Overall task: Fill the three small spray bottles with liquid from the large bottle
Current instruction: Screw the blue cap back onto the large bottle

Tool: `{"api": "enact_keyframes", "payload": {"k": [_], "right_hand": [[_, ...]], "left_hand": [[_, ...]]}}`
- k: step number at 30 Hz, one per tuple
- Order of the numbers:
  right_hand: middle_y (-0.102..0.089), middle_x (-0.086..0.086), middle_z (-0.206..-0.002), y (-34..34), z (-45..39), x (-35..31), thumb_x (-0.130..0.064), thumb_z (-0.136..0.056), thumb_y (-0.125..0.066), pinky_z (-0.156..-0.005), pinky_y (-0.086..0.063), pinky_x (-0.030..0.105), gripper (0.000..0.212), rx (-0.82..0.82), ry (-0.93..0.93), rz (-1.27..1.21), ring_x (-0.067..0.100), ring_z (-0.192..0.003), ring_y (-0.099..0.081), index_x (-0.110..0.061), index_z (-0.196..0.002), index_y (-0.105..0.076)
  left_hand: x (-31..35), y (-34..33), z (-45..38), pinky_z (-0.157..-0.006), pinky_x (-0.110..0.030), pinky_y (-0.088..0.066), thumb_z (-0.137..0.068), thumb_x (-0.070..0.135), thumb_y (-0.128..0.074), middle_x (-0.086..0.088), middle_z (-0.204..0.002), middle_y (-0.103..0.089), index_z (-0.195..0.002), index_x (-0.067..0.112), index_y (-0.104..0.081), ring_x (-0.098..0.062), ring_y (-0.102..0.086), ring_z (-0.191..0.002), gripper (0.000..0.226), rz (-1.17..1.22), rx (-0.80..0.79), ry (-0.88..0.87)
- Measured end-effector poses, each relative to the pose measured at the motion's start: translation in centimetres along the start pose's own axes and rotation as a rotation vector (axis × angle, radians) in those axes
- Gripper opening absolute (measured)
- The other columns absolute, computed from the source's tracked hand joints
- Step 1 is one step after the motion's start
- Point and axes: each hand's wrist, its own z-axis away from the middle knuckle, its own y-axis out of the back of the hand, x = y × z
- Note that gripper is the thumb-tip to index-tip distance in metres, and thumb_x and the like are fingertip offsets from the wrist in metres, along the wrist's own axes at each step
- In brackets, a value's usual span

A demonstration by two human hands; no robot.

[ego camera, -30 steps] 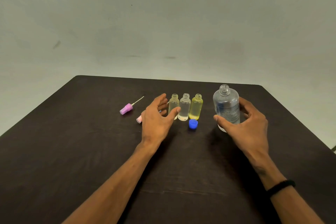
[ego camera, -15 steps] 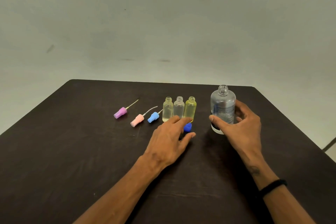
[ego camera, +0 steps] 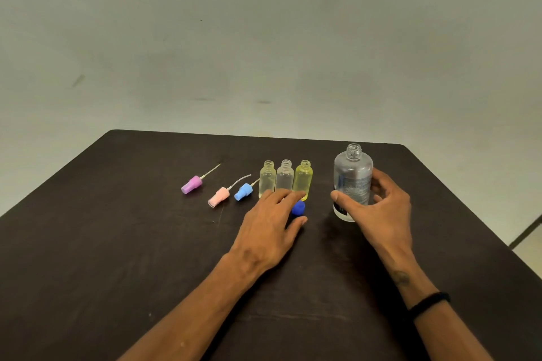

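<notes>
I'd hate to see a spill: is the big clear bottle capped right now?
No, it is open. The large bottle stands upright with its threaded neck bare, and a blue cap lies on the table by the left hand.

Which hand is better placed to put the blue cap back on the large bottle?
The left hand. Its fingers and thumb already flank the blue cap on the table, while the right hand grips the large bottle and can steady it.
</notes>
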Motion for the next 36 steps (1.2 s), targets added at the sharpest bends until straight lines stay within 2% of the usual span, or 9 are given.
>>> {"api": "enact_keyframes", "payload": {"k": [6,9,12,15,19,23,26,31,36], "right_hand": [[-0.073,-0.012,-0.123,0.1,0.2,-0.3,-0.039,-0.065,-0.101,-0.113,-0.052,0.043,0.079,-0.019,-0.018,-0.047,0.012,-0.119,-0.069,-0.027,-0.136,-0.068],[-0.075,-0.013,-0.119,0.0,0.2,-0.6,-0.038,-0.064,-0.102,-0.111,-0.054,0.04,0.076,-0.029,-0.052,-0.099,0.007,-0.115,-0.07,-0.027,-0.132,-0.07],[-0.077,-0.013,-0.117,-0.1,0.2,-0.5,-0.038,-0.063,-0.102,-0.107,-0.056,0.036,0.075,-0.036,-0.068,-0.129,0.004,-0.111,-0.072,-0.027,-0.13,-0.071],[-0.077,-0.012,-0.117,-0.1,0.1,-0.5,-0.04,-0.063,-0.102,-0.105,-0.057,0.034,0.075,-0.066,-0.061,-0.134,0.005,-0.111,-0.073,-0.027,-0.13,-0.071],[-0.078,-0.013,-0.112,0.1,0.2,-0.8,-0.032,-0.063,-0.102,-0.096,-0.057,0.024,0.067,-0.095,-0.075,-0.185,0.001,-0.105,-0.074,-0.029,-0.123,-0.072],[-0.081,-0.017,-0.105,0.3,0.2,-0.9,-0.028,-0.065,-0.101,-0.093,-0.058,0.025,0.056,-0.118,-0.117,-0.26,-0.001,-0.101,-0.075,-0.031,-0.115,-0.076],[-0.082,-0.011,-0.107,0.6,-0.1,-0.8,-0.031,-0.063,-0.101,-0.099,-0.06,0.038,0.056,-0.118,-0.164,-0.331,0.008,-0.104,-0.077,-0.026,-0.114,-0.078],[-0.081,-0.002,-0.114,1.1,-0.5,-0.7,-0.04,-0.056,-0.102,-0.104,-0.058,0.053,0.07,-0.147,-0.261,-0.495,0.02,-0.11,-0.077,-0.022,-0.119,-0.078],[-0.08,0.004,-0.118,1.7,-0.4,-1.0,-0.026,-0.07,-0.092,-0.107,-0.056,0.058,0.056,-0.252,-0.299,-0.587,0.025,-0.114,-0.076,-0.017,-0.123,-0.076]], "left_hand": [[0.0,-0.1,-0.2,-0.095,-0.035,-0.053,-0.1,0.027,-0.068,0.009,-0.127,-0.066,-0.13,0.023,-0.068,-0.014,-0.052,-0.114,0.03,-0.003,-0.018,-0.057],[0.0,0.0,0.0,-0.095,-0.032,-0.052,-0.097,0.029,-0.071,0.01,-0.122,-0.065,-0.128,0.025,-0.067,-0.011,-0.051,-0.113,0.032,0.016,0.001,-0.064],[0.2,0.0,0.0,-0.105,-0.022,-0.044,-0.098,0.035,-0.069,0.013,-0.135,-0.059,-0.144,0.031,-0.056,-0.006,-0.048,-0.123,0.048,0.021,-0.01,-0.101],[0.4,-0.1,-0.2,-0.113,-0.024,-0.041,-0.103,0.032,-0.062,0.013,-0.147,-0.054,-0.156,0.031,-0.045,-0.008,-0.045,-0.132,0.056,0.011,-0.058,-0.17],[0.2,-0.3,-0.2,-0.108,-0.028,-0.047,-0.104,0.021,-0.062,0.009,-0.138,-0.058,-0.146,0.029,-0.059,-0.01,-0.049,-0.127,0.043,-0.017,-0.093,-0.217],[0.1,0.0,0.2,-0.102,-0.017,-0.045,-0.105,0.031,-0.06,0.012,-0.13,-0.047,-0.149,0.033,-0.054,-0.001,-0.047,-0.117,0.044,0.036,-0.111,-0.15],[0.5,0.6,0.3,-0.093,-0.011,-0.044,-0.105,0.042,-0.057,0.018,-0.121,-0.046,-0.141,0.037,-0.059,0.001,-0.052,-0.105,0.036,0.126,-0.07,-0.047],[2.9,2.5,-1.5,-0.078,-0.015,-0.055,-0.089,0.037,-0.079,0.014,-0.099,-0.068,-0.111,0.035,-0.071,-0.004,-0.065,-0.092,0.023,0.484,0.19,0.231],[5.9,3.4,-5.6,-0.086,-0.031,-0.062,-0.087,0.042,-0.081,0.012,-0.097,-0.077,-0.106,0.033,-0.07,-0.007,-0.074,-0.094,0.024,0.815,0.311,0.365]]}}
